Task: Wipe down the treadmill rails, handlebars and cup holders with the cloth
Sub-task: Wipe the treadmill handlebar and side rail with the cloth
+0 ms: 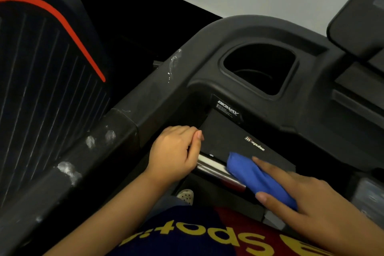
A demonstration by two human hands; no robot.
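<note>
Two grips: left hand [174, 158] curled round the handlebar [214, 167]; right hand [322, 203] pinches cloth [255, 178] against it.

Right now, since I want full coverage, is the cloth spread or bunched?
Bunched: the blue cloth forms a thick wad on the chrome bar.

The cloth [259, 181] is showing solid blue beside the silver handlebar [214, 167]. The dark grey rail [145, 97] is carrying whitish smudges. A neighbouring black machine [47, 58] is displaying a red stripe over pale lines; the navy shirt [187, 235] is showing yellow lettering.
</note>
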